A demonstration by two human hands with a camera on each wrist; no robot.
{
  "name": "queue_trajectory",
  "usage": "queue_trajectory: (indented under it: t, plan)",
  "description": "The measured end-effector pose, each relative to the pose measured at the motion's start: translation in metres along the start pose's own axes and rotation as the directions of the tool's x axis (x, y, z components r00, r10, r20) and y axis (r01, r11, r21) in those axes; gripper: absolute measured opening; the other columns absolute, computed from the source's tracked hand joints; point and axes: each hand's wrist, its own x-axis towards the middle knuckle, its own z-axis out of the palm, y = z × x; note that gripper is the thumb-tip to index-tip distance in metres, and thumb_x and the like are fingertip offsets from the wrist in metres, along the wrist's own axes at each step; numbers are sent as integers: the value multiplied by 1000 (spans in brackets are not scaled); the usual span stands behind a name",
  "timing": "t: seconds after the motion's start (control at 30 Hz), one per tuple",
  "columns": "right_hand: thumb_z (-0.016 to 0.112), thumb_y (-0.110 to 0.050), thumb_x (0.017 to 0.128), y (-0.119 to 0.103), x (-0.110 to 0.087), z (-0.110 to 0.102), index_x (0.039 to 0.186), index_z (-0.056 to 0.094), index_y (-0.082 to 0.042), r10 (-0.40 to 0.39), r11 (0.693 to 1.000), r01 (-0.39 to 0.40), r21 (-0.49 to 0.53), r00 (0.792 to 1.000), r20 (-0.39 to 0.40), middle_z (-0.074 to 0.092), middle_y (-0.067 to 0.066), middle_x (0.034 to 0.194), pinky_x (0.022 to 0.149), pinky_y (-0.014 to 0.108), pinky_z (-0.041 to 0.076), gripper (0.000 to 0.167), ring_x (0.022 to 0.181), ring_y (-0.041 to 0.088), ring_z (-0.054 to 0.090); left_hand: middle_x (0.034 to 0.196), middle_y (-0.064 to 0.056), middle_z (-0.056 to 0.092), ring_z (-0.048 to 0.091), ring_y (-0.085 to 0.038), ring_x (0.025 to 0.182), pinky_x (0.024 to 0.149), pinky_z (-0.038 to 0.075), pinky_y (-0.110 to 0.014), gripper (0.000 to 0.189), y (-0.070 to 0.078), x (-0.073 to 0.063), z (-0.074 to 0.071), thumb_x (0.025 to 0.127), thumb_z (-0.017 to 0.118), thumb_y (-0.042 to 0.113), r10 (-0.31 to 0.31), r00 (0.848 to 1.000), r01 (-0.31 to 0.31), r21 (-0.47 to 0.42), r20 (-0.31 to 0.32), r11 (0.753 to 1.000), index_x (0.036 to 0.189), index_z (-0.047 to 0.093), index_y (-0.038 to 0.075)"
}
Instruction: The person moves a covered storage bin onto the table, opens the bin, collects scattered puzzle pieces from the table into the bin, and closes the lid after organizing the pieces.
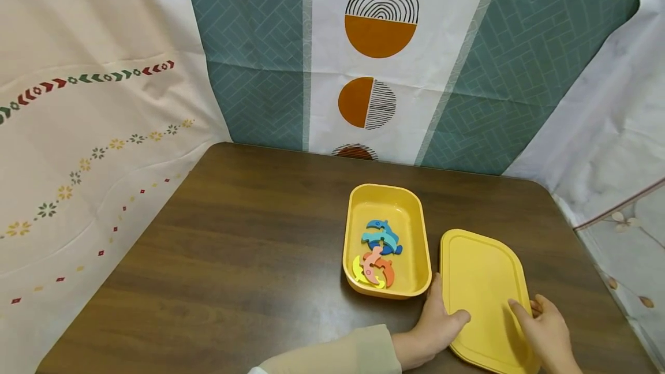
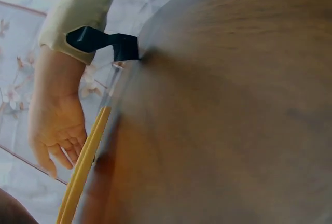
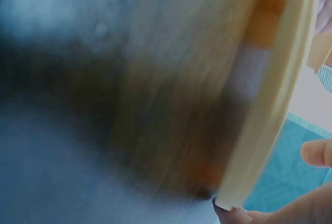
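Note:
A yellow lid (image 1: 480, 281) lies flat on the table, to the right of a yellow box (image 1: 423, 247). My left hand (image 1: 433, 325) is at the lid's left edge, between lid and box, with a finger stretched along the edge and the thumb spread above the lid. At the right edge is my right hand (image 1: 548, 328), its fingers beside the rim and its thumb over the top. In the right wrist view the right thumb (image 3: 317, 153) stands apart from the lid (image 3: 270, 105), while a fingertip (image 3: 233, 214) meets its edge.
Inside the box lie several flat animal-shaped pieces: blue ones (image 1: 381, 237) toward the back, pink, orange and yellow ones (image 1: 371, 267) nearer. The brown wooden table (image 1: 234, 247) extends to the left. Patterned cloths (image 1: 254, 74) hang behind and at both sides.

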Motion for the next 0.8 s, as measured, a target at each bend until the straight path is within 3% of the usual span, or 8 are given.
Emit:
queue_trajectory:
  t: [0.3,0.47,0.8]
  plan:
    - [43,-35,97,-3,-1,2,139,12,25,7,998,0,69,994,-109,30,44,135,98,58,35,79,121,53,37,153,-9,21,23,-20,139,110,28,-37,84,6,-3,3,73,62,7,28,1000,-28,13,-11,1000,147,23,7]
    - [43,-35,98,-7,-2,-2,140,14,22,32,994,-15,108,987,-159,31,42,136,97,56,35,77,123,51,36,155,-9,15,20,-20,140,109,27,-31,84,7,-4,4,73,61,8,68,997,-68,-1,25,998,147,22,6]
    - [40,-42,97,-15,-7,-14,143,15,17,73,988,-48,147,984,-165,31,40,140,94,53,38,79,126,50,34,154,-8,15,19,-17,139,109,25,-25,84,17,-9,1,75,63,10,151,987,-152,23,53,988,148,21,7]
